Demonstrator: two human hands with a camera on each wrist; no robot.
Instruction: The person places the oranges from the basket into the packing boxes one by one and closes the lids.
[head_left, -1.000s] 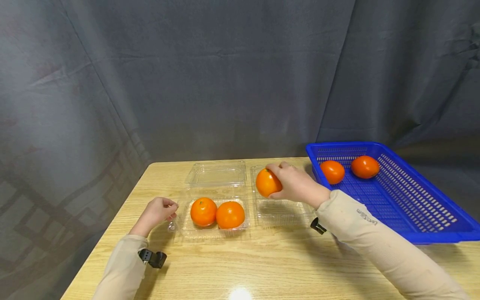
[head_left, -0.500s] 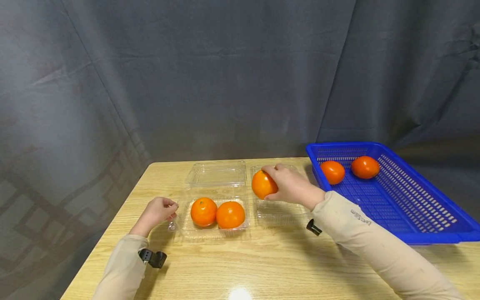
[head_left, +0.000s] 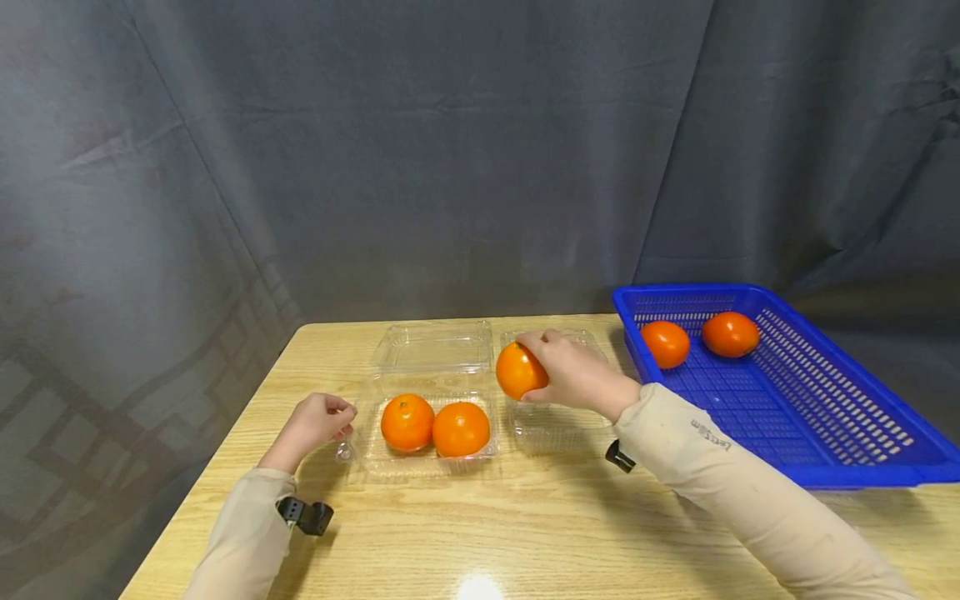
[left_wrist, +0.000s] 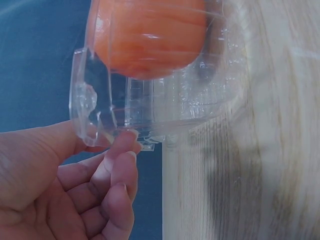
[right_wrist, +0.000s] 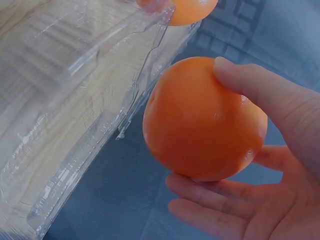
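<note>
In the head view my right hand [head_left: 573, 372] grips an orange [head_left: 521, 371] and holds it above the right-hand clear plastic container [head_left: 558, 429]. The right wrist view shows the thumb on one side of this orange [right_wrist: 200, 120] and fingers on the other. My left hand [head_left: 313, 425] is at the left edge of another open clear clamshell container [head_left: 412, 471]. Its thumb and index finger pinch the rim of that container [left_wrist: 90, 100] in the left wrist view. Two oranges, a left one [head_left: 407, 423] and a right one [head_left: 461, 430], sit side by side inside it.
A blue plastic basket [head_left: 757, 400] stands at the right with two orange-red round fruits, one nearer [head_left: 665, 344] and one farther [head_left: 730, 334]. The raised clear lid [head_left: 433, 346] lies behind the left container. A grey curtain [head_left: 465, 167] hangs behind the wooden table [head_left: 420, 542].
My right hand has moved a little to the left with the orange, toward the left container. The left hand stays at the container's edge.
</note>
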